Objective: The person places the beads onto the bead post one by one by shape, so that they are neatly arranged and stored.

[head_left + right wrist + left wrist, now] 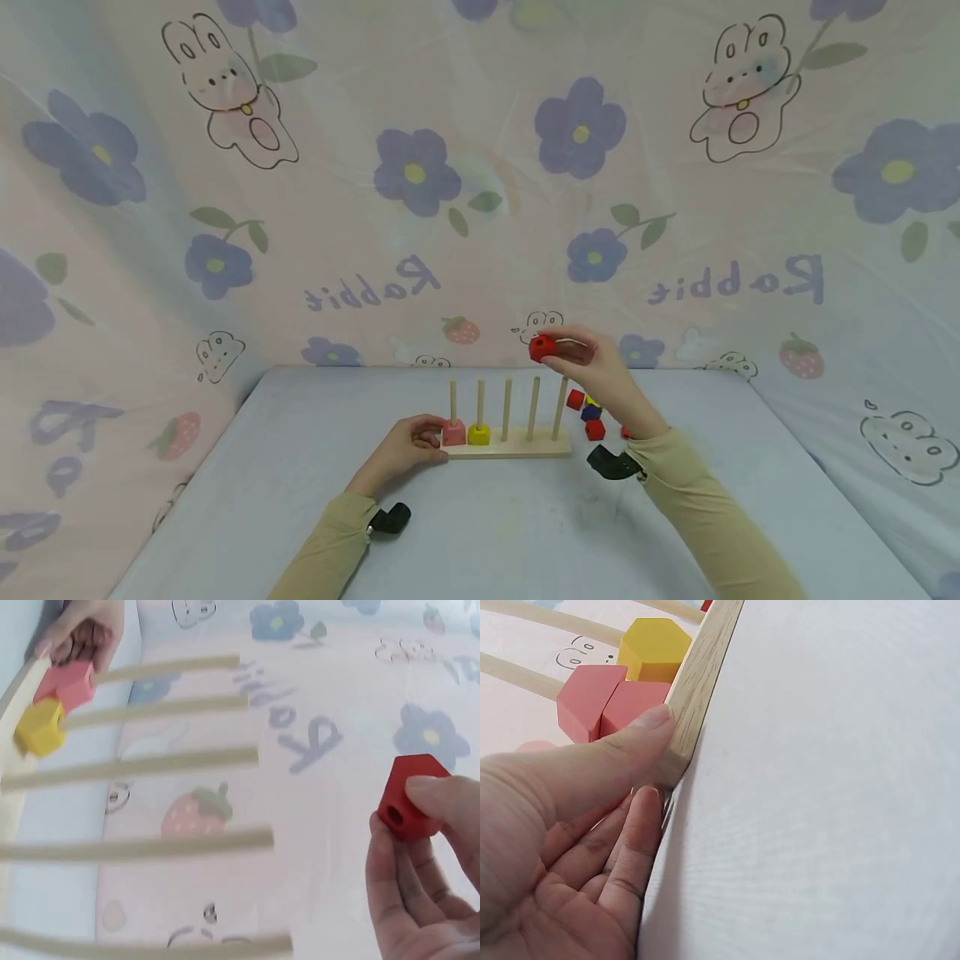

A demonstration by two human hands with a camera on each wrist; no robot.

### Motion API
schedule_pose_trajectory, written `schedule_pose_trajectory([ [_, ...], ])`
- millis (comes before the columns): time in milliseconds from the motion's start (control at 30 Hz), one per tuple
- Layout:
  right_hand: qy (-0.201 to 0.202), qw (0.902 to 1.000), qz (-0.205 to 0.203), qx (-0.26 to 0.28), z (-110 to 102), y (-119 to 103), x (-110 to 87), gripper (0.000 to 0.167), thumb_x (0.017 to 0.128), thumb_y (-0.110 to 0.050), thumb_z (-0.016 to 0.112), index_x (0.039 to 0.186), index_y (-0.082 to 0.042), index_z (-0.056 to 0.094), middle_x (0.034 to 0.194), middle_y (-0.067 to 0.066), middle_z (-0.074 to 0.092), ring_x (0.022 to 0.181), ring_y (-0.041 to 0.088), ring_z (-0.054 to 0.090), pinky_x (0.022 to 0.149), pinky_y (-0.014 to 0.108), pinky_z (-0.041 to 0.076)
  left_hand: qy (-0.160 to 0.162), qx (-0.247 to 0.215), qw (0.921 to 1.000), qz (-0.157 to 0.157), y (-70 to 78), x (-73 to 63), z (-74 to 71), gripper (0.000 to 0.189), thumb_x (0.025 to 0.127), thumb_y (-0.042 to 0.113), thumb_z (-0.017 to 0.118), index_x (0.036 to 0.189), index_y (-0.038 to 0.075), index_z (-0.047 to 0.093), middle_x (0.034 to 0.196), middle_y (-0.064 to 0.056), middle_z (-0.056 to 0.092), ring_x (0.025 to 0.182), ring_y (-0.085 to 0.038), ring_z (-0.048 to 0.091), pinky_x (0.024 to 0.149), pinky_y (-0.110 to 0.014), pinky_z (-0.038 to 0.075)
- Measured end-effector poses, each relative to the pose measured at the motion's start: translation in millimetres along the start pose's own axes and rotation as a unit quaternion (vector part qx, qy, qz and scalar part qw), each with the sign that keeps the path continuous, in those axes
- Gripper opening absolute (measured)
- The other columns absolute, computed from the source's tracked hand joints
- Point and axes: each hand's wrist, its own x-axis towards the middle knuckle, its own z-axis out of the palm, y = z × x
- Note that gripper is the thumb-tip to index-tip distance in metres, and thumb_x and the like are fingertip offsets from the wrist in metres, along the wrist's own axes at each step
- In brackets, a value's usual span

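My right hand (pixel 592 358) pinches a red block (pixel 542 348) between thumb and fingers, raised above the pegs. In the right wrist view the red block (pixel 412 796) shows angled sides and a round hole. A wooden peg board (pixel 510 450) with a row of several upright pegs stands on the table. Its left end is held by my left hand (pixel 408 450), the thumb on the board's edge in the left wrist view. Pink blockwork (pixel 453 433) sits low on the leftmost peg, and a yellow block (pixel 478 434) on the peg beside it. The other pegs are bare.
Loose blocks lie on the table right of the board: a red block (pixel 595 430), another red block (pixel 575 399), a dark blue block (pixel 591 412) and a partly hidden yellow one. The right forearm covers part of this group. A patterned cloth (pixel 495 275) hangs behind the table.
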Motion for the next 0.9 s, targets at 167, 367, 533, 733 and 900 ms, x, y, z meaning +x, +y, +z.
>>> schedule_pose_trajectory([
  [167,-0.017,0.9990,-0.032,0.028,28,-2,9.1,0.036,0.085,-0.001,0.070,0.119,-0.004,0.059,0.116,0.014,0.061,0.102,0.026,0.064,0.086,0.033,0.053,0.002,-0.009,1.0000,0.000,-2.7,-0.4,-0.1,0.052,0.077,0.002,0.078,0.124,-0.002,0.056,0.101,-0.013,0.063,0.084,-0.023,0.057,0.071,-0.022,0.049],
  [367,-0.015,0.9986,-0.048,0.013,55,2,16.5,0.031,0.085,0.002,0.069,0.114,-0.003,0.057,0.113,0.014,0.059,0.100,0.027,0.065,0.085,0.032,0.053,-0.005,0.000,1.0000,-0.003,-3.9,1.7,-1.4,0.052,0.076,0.007,0.080,0.123,0.001,0.058,0.098,-0.009,0.063,0.082,-0.019,0.058,0.073,-0.022,0.051],
  [533,-0.008,0.9971,-0.065,-0.038,73,-10,12.6,0.031,0.086,0.006,0.067,0.115,0.004,0.055,0.112,0.017,0.059,0.101,0.031,0.063,0.090,0.036,0.051,-0.008,0.000,0.9999,-0.009,-1.5,1.3,-2.2,0.052,0.076,0.009,0.081,0.122,0.003,0.059,0.098,-0.007,0.063,0.082,-0.020,0.058,0.074,-0.024,0.052],
  [733,-0.010,0.9950,-0.075,-0.065,87,-9,9.2,0.031,0.087,0.007,0.065,0.116,0.008,0.054,0.113,0.021,0.059,0.101,0.034,0.062,0.092,0.046,0.049,-0.004,-0.004,0.9999,-0.012,1.5,0.4,-1.8,0.051,0.076,0.008,0.081,0.122,0.002,0.059,0.097,-0.008,0.063,0.082,-0.020,0.058,0.073,-0.023,0.051],
  [900,-0.002,0.9948,-0.066,-0.078,92,19,11.7,0.032,0.088,0.002,0.066,0.118,0.002,0.055,0.115,0.015,0.061,0.100,0.030,0.062,0.089,0.049,0.050,-0.001,-0.014,0.9999,-0.003,2.1,0.1,-0.9,0.051,0.076,0.005,0.080,0.122,-0.001,0.058,0.097,-0.011,0.063,0.082,-0.021,0.058,0.071,-0.023,0.051],
])
